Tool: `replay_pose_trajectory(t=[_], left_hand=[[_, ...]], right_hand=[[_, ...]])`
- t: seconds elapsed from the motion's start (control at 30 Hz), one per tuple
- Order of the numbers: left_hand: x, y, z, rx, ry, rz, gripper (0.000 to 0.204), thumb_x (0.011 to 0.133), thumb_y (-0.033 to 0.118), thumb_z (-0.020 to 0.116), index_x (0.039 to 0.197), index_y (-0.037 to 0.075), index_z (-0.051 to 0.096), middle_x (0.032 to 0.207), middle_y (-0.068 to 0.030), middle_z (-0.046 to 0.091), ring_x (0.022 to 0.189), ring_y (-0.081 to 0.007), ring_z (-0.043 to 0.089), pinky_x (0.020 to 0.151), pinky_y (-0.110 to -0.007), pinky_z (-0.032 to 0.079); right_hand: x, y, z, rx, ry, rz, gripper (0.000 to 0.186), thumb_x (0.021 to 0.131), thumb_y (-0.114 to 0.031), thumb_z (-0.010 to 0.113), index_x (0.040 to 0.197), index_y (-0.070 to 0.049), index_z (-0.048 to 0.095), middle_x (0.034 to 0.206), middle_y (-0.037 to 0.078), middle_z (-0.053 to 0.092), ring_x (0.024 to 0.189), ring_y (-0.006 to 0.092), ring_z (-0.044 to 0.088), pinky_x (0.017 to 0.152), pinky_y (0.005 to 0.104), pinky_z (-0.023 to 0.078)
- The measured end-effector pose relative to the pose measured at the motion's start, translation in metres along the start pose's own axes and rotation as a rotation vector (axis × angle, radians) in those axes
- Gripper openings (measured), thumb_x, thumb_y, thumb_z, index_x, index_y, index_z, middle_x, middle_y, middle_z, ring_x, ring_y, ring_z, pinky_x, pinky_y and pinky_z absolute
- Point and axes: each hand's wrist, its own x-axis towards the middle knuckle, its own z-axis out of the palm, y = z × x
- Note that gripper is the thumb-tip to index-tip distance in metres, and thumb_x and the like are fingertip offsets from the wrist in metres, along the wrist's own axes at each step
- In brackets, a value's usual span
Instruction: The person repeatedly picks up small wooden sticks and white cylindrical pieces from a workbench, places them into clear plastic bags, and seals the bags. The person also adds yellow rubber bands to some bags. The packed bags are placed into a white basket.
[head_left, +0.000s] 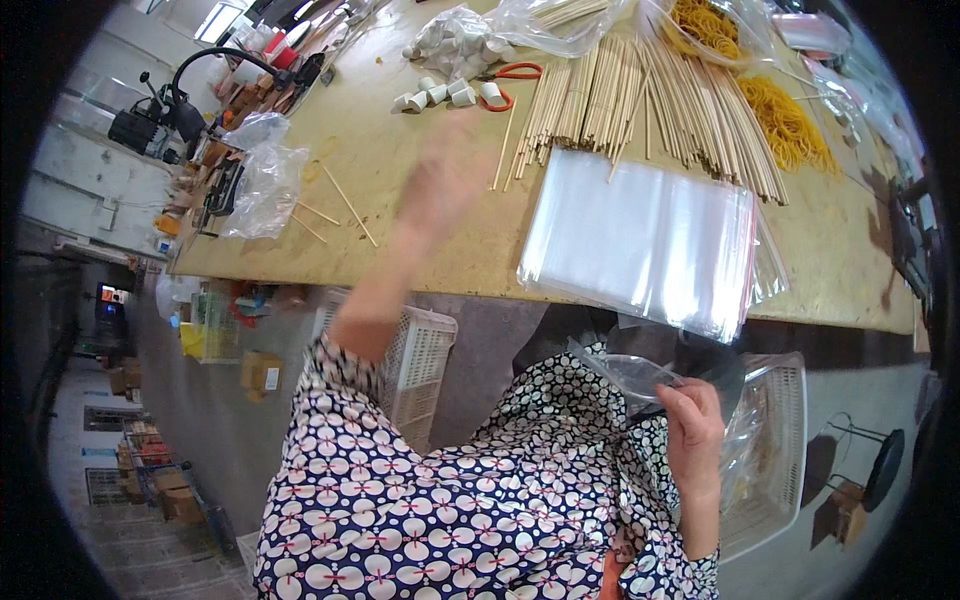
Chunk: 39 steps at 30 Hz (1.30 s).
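In the workshop, we are working at a yellowish counter (480, 250), its near edge running across in front of us. We are holding the left grip (445, 185) over the counter, inward from the near edge and toward the left edge. Motion blur is hiding its fingers, so we are unable to tell how far open it is or whether it is holding anything. We are holding the right grip (692, 425) outside the near edge, nearly closed, thumb and fingers pinching a small clear bag (635, 375) in front of our patterned garment (420, 510).

Beyond the left grip, white cylindrical pieces (435, 91) are lying loose, with a red-handled tool (537, 70) just to their right. A stack of clear sleeves (630, 225) is overhanging the near edge, right of its middle. Wooden sticks (585, 100) are lying behind that stack, and yellow rubber bands (785, 125) are lying toward the right edge. Crumpled clear plastic (265, 185) is resting by the near left corner.
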Motion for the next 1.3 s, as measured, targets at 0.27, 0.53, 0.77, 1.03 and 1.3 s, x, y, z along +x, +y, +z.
replay_pose_trajectory(t=[0.27,0.53,0.77,1.03,1.3], left_hand=[[0.122,-0.176,-0.009,0.376,-0.017,-0.22,0.058,0.09,0.054,0.067,0.135,0.018,0.06,0.141,-0.0136,0.055,0.138,-0.0325,0.047,0.113,-0.048,0.041],[0.067,-0.139,-0.023,0.527,-0.055,-0.152,0.046,0.093,0.052,0.063,0.121,0.015,0.067,0.118,-0.0141,0.065,0.111,-0.0324,0.063,0.095,-0.047,0.05],[-0.061,0.005,-0.011,-0.91,-0.542,-0.346,0.021,0.1,0.017,0.066,0.118,0.006,0.068,0.106,0.0018,0.066,0.093,-0.0077,0.06,0.08,-0.023,0.048],[-0.127,0.143,0.034,-0.313,-0.595,0.508,0.032,0.082,0.009,0.084,0.111,0.004,0.073,0.104,-0.0103,0.073,0.084,-0.0202,0.072,0.074,-0.033,0.058],[-0.041,0.106,0.02,-0.165,-0.301,0.209,0.009,0.093,0.006,0.07,0.099,0.003,0.075,0.085,-0.0076,0.074,0.073,-0.0124,0.067,0.067,-0.029,0.055]], right_hand=[[0.003,-0.01,0.003,-0.114,0.03,-0.019,0.027,0.075,0.008,0.074,0.099,-0.003,0.073,0.088,0.01,0.063,0.093,0.0332,0.063,0.081,0.0419,0.053],[0.024,-0.023,0.01,-0.234,0.044,-0.106,0.016,0.075,-0.001,0.076,0.088,-0.005,0.067,0.109,0.012,0.066,0.111,0.0348,0.063,0.094,0.0458,0.05],[0.027,-0.02,0.011,-0.282,-0.033,-0.208,0.013,0.078,-0.005,0.067,0.09,-0.001,0.064,0.129,0.018,0.064,0.126,0.0363,0.059,0.104,0.0484,0.048],[0.013,-0.02,0.005,-0.212,0.035,-0.189,0.018,0.077,-0.002,0.067,0.094,0.003,0.066,0.133,0.023,0.061,0.132,0.0398,0.056,0.108,0.0479,0.05],[-0.013,-0.006,-0.004,-0.14,0.053,-0.116,0.011,0.075,0.002,0.07,0.083,0.003,0.062,0.128,0.024,0.066,0.124,0.0417,0.062,0.1,0.0465,0.055]])
